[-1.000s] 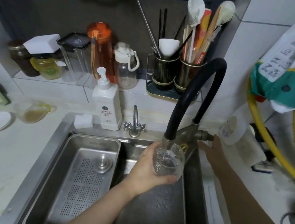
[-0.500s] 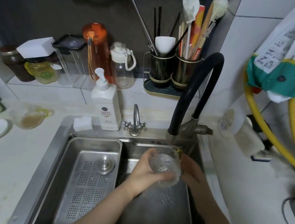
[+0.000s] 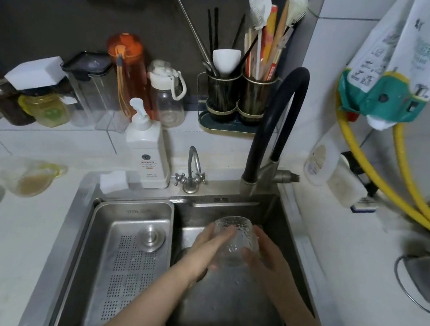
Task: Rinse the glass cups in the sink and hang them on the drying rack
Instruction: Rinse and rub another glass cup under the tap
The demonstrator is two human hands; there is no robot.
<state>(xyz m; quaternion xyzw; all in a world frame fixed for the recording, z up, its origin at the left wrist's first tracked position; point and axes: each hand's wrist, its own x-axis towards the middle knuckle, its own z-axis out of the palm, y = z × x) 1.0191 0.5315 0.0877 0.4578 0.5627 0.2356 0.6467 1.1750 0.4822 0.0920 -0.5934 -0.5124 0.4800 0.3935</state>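
Glass cup (image 3: 234, 239), textured, clear, held over the right basin of the sink (image 3: 280, 211), below and in front of the black faucet (image 3: 278, 122). Both hands on it, one each side. Left hand (image 3: 207, 250) wraps the cup's left wall, fingers curled round it. Right hand (image 3: 263, 254) cups the right wall, fingers against the glass. Cup tilted, mouth facing away and up. No stream seen from the spout.

Perforated tray (image 3: 130, 263) sits in the sink's left part, round plug (image 3: 151, 237) on it. Small tap (image 3: 192, 173) on the back rim; soap bottle (image 3: 146, 153) and white sponge (image 3: 113, 181) just left of it. Utensil holder (image 3: 236, 100) on the ledge behind, beside bottles and jars. Yellow hoses (image 3: 403, 193) on the right wall. Two dishes of brownish liquid, blurred, on the left counter (image 3: 10, 241).
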